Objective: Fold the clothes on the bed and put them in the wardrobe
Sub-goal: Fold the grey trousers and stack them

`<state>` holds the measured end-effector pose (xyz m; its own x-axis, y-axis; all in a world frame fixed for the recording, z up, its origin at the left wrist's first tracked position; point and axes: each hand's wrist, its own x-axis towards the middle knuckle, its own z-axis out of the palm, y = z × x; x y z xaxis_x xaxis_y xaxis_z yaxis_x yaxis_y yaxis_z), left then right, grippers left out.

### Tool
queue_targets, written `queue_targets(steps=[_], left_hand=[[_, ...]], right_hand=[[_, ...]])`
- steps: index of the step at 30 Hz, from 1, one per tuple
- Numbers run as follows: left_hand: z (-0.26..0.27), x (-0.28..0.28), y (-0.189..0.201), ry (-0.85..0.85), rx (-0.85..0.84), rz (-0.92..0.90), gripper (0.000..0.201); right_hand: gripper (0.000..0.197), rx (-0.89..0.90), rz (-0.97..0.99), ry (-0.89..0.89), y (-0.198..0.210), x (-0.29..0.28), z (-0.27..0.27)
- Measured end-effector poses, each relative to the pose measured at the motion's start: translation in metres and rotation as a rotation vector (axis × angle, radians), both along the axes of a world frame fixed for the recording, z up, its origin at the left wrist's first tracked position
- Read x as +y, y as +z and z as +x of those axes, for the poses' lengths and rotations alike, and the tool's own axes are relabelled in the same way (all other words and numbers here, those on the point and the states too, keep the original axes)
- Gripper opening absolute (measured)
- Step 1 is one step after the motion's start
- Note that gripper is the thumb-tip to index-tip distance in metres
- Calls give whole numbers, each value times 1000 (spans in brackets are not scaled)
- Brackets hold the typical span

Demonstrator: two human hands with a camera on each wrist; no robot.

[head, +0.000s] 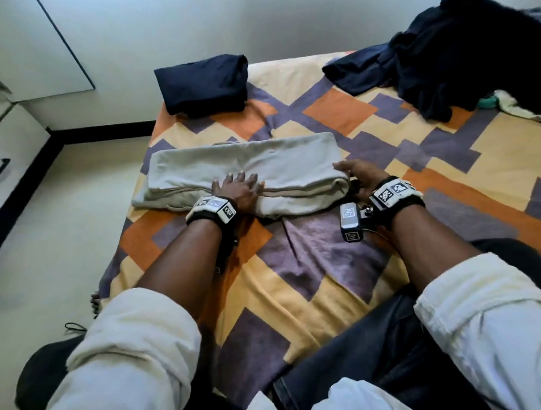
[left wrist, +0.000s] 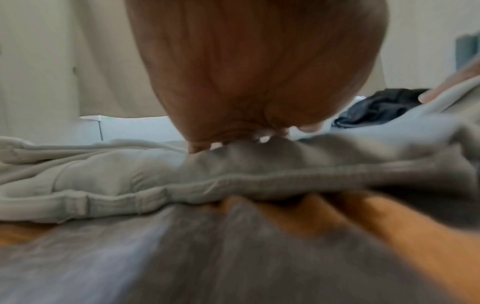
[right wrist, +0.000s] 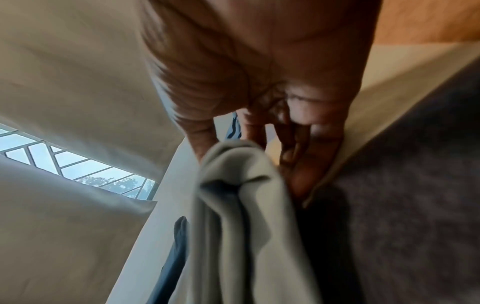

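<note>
The left hand [head: 240,191] lies flat, fingers spread, pressing the middle of the half-folded beige cotton garment [head: 244,174] on the patterned orange-and-purple bedsheet [head: 300,267]. Beyond its fingers sits a folded navy garment [head: 203,84]. The right hand [head: 362,178] pinches the beige garment's right end; only the right wrist view, though blurred, shows thumb and fingers [right wrist: 298,160] seemingly clamping the folded layers.
</note>
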<state>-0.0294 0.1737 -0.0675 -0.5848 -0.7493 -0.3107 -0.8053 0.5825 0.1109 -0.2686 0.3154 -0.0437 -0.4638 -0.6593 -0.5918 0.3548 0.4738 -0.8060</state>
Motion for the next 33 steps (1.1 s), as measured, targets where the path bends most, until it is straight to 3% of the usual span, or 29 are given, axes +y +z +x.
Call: queue_targets(steps=[3, 5, 8, 10, 13, 16, 19, 20, 22, 25, 27, 30, 33], left_hand=[[-7, -14, 15, 133, 123, -58, 56], [-8, -18, 13, 138, 17, -41, 67], [-6, -13, -5, 159, -103, 47, 79], [-9, -10, -7, 167, -91, 46, 79], [-19, -4, 4, 196, -95, 71, 78], [-37, 8, 13, 202, -98, 121, 78], [-66, 26, 17, 176, -64, 158, 78], [-76, 33, 19, 165, -44, 168, 79], [-100, 52, 23, 129, -1, 176, 79], [-133, 77, 26, 43, 64, 163, 77], [-146, 84, 25, -59, 83, 155, 74], [-140, 78, 28, -108, 137, 201, 69], [-114, 58, 43, -37, 349, 195, 55]], right_hand=[[47, -170, -82, 41, 0, -5, -17], [40, -181, -124, 116, 6, -8, -10], [6, 124, 20, 211, 11, -19, -1], [18, 303, 91, 183, 6, -25, -12], [25, 431, 114, 254, -3, -29, -33], [21, 508, 83, 156, 12, -22, -47], [25, 953, 242, 365, 41, -2, -69], [30, 1006, 243, 371, 51, 5, -77], [35, 1054, 289, 385, 66, 20, -94], [46, 975, 257, 156, 91, 43, -120], [37, 1074, 377, 153, 107, 52, -128], [30, 1198, 434, 191, 122, 51, -111], [27, 1235, 325, 139, 132, 32, -74]])
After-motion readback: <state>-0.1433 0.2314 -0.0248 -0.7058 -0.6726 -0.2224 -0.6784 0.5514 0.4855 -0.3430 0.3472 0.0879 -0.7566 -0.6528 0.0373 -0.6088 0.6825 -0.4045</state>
